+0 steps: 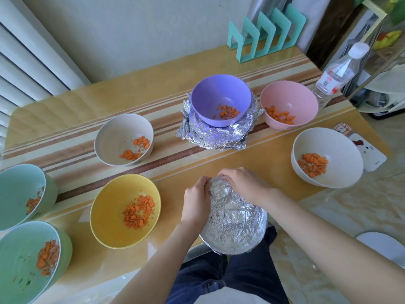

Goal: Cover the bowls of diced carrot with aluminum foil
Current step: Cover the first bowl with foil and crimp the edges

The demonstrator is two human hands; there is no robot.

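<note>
Foil-wrapped bowl [235,220] held by left hand [195,201] and right hand [242,185]; bottle label [328,81] illegible.

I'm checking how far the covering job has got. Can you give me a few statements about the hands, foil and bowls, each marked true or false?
1. The left hand and right hand both pinch the foil cover at its far edge. True.
2. The yellow bowl is already covered. False: it is open, with diced carrot showing.
3. The purple bowl sits on crumpled foil. True.
4. The pink bowl is empty. False: it holds carrot pieces.
5. The teal rack holds plates. False: its slots hold nothing.
</note>
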